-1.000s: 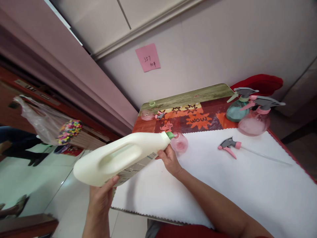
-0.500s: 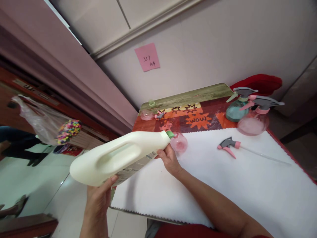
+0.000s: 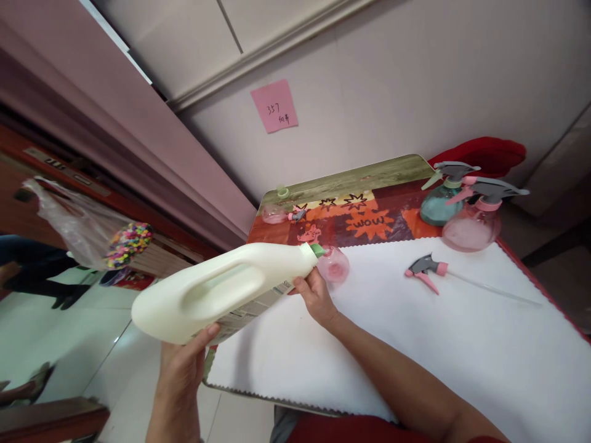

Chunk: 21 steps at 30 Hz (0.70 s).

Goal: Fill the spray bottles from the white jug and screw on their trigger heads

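A large cream plastic jug (image 3: 221,292) with a moulded handle is tipped on its side, its green-necked mouth at the opening of a small pink bottle (image 3: 335,266) on the white cloth. My left hand (image 3: 182,363) grips the jug's base from below. My right hand (image 3: 314,298) is curled under the jug's neck, right beside the pink bottle; whether it also touches that bottle is hidden. A loose grey and pink spray head (image 3: 427,271) with a long clear tube lies on the cloth to the right.
A white cloth (image 3: 438,351) covers the near table. Behind it lie a patterned mat (image 3: 369,221), a teal spray bottle (image 3: 438,200), a pink spray bottle (image 3: 473,221) and a small pink bottle on its side (image 3: 277,214). A plastic bag (image 3: 87,231) hangs at left.
The jug's base dipped slightly with my left hand and then rose a little. Its mouth stays at the pink bottle. My right hand has not moved.
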Motion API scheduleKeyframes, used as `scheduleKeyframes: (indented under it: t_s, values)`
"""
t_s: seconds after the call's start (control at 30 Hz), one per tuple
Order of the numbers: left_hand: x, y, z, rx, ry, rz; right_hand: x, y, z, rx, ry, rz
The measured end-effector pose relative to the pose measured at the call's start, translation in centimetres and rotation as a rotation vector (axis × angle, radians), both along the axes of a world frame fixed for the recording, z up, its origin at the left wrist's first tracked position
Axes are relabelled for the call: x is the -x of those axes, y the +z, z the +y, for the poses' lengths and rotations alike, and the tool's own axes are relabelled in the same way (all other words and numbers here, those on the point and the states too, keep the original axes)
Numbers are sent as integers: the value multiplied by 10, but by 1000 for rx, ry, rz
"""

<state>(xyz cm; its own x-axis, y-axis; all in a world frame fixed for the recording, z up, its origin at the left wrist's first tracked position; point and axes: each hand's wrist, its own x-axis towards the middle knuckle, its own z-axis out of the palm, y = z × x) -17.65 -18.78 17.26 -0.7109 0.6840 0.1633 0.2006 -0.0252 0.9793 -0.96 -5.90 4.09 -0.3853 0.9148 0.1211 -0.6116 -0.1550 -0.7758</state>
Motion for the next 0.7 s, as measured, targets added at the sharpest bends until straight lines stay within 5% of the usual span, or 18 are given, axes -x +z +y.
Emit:
scheduleKeyframes:
  t_s: [0.7]
  values:
    - [-3,9,3,-33,-53,-9,-2,4,0,-6,12,17]
